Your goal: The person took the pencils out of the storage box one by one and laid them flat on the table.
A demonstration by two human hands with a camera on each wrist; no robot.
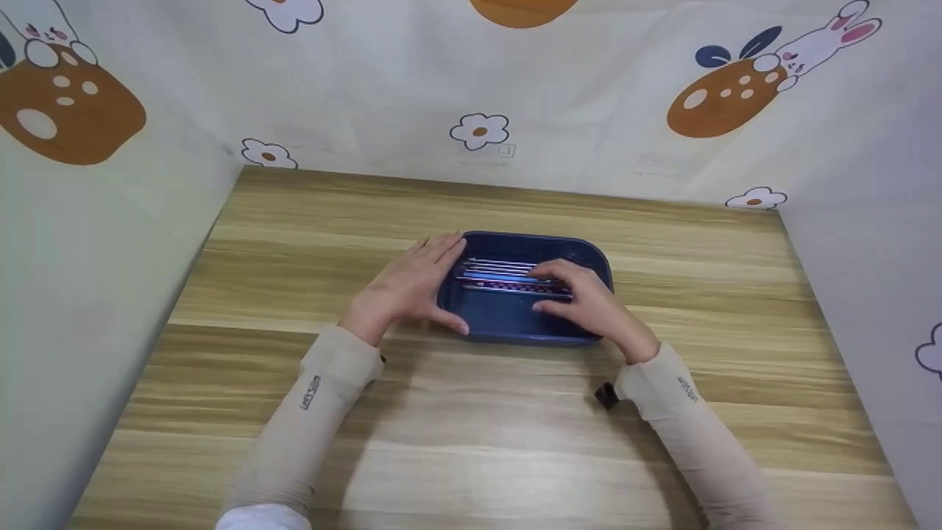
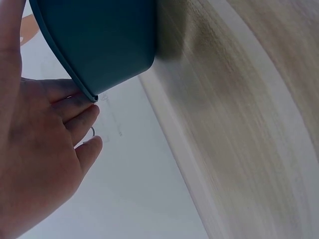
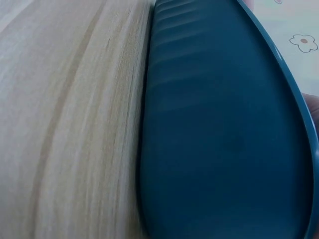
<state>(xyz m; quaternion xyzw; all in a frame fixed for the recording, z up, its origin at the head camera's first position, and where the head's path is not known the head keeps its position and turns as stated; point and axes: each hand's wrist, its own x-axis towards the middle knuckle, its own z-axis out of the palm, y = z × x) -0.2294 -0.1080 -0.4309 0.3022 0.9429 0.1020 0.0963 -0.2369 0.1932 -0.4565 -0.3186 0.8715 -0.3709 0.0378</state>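
A dark blue plastic bin (image 1: pixel 508 318) with rounded corners stands on the wooden table. Inside, toward its far half, several slim pencils or pens (image 1: pixel 500 277) lie side by side, in silver, blue and a dark patterned colour. My left hand (image 1: pixel 405 287) spans the bin's left end, with fairly straight fingers along the rim and the thumb near the front corner. In the left wrist view, fingertips of this hand (image 2: pixel 45 144) touch the rim from outside. Reaching over the bin's right side, my right hand (image 1: pixel 589 298) has its bent fingers above the pencils' right ends, thumb apart from them.
Wood-grain table (image 1: pixel 471 427) extends around the bin. A pale cloth wall (image 1: pixel 589 147) with flowers and rabbits rises behind it, and plain pale walls stand at both sides. A small black device (image 1: pixel 606 395) sits at my right wrist.
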